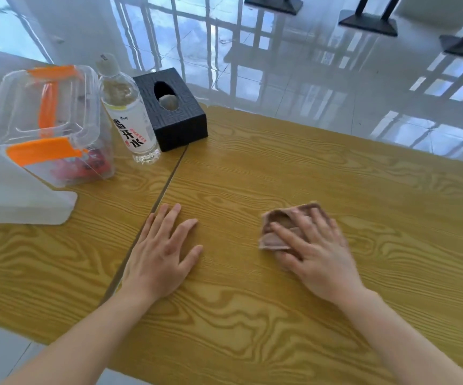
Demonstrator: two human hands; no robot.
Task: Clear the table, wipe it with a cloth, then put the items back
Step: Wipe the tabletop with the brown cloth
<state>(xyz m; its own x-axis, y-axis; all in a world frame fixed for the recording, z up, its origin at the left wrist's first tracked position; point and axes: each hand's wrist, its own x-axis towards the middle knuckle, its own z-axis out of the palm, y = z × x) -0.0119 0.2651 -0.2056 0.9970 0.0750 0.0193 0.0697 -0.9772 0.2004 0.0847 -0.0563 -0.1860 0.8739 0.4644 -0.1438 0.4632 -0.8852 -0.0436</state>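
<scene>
Left hand (pixel 163 251) is lying flat, palm down on the wood-grain table (pixel 252 315), fingers spread, gripping nothing, just beside the seam (pixel 152 209) between the two tabletops. Right hand (pixel 312 254) is pressing flat on the cloth (pixel 276 232), fingers splayed over it, not pinching it; the brownish folded cloth is lying on the right tabletop, half covered by the hand. Wiping step likely under way. Cloth looks soft, light and limp, so it is probably best driven by palm pressure, or picked up by a bunched edge. Farther back on the left top: white stand (pixel 16 195), clear lidded container (pixel 49 126) with orange clips, looks rigid and light, grab by the sides. Water bottle (pixel 127 112) is standing upright beside it, thin-walled and tippy, take by the body. Black tissue box (pixel 172 109) is sitting at the far edge, light and stiff.
</scene>
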